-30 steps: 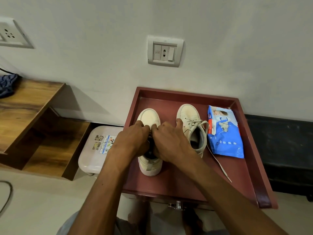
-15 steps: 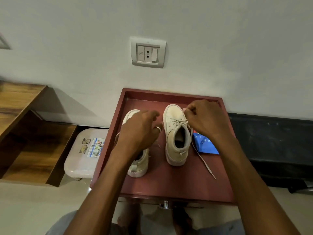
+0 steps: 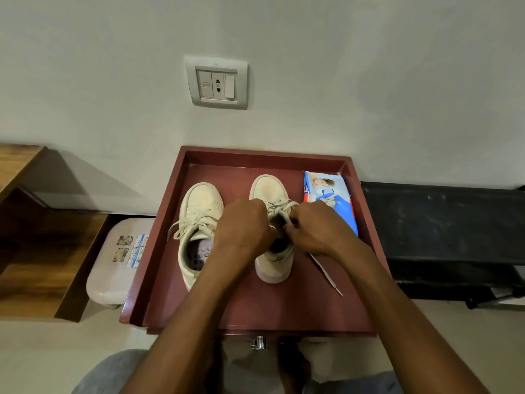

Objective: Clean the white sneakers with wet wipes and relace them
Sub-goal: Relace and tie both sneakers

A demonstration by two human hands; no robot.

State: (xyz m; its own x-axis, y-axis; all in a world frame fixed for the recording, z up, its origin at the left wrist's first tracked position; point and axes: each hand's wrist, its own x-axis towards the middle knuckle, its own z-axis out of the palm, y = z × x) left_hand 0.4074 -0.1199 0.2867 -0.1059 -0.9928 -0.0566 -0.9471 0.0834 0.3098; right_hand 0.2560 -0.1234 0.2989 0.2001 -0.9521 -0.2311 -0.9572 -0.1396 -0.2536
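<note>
A thin silvery ring [image 3: 272, 228] is being worn on a finger of the left hand [image 3: 244, 226], on the side facing the right hand [image 3: 315, 231]. Both forearms [image 3: 199, 302] are being shown bare up to the lower edge of the view. Pale grey-blue trousers [image 3: 108, 373] are being worn, glimpsed at both knees beneath them.

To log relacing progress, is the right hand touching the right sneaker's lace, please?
Touching. The head view shows the right hand pinching the lace over the right sneaker's opening.
</note>
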